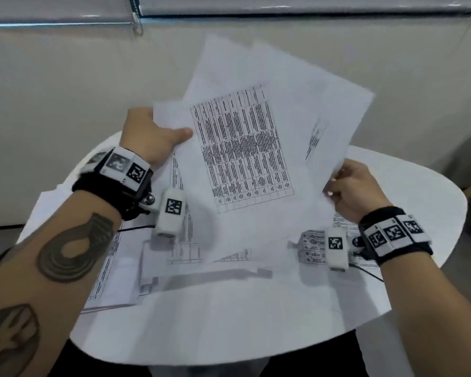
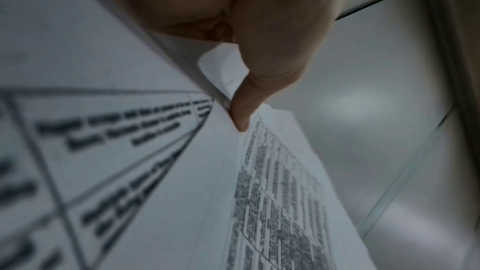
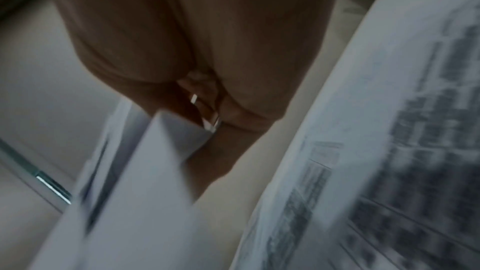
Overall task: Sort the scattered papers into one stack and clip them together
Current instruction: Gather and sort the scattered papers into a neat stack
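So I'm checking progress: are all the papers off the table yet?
No, printed sheets lie on the white table below the fanned papers held up.

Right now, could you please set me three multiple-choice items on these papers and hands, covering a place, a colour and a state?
1. Where are the fanned sheets?
A. Raised above the table
B. On the floor
C. In a drawer

2. What colour is the table?
A. Red
B. White
C. Green

3. What is the left hand doing?
A. Hanging idle
B. Pressing flat on the table
C. Pinching the sheets

Answers: A, they are held up over the tabletop; B, its bare edge is white; C, its thumb lies across their edge.
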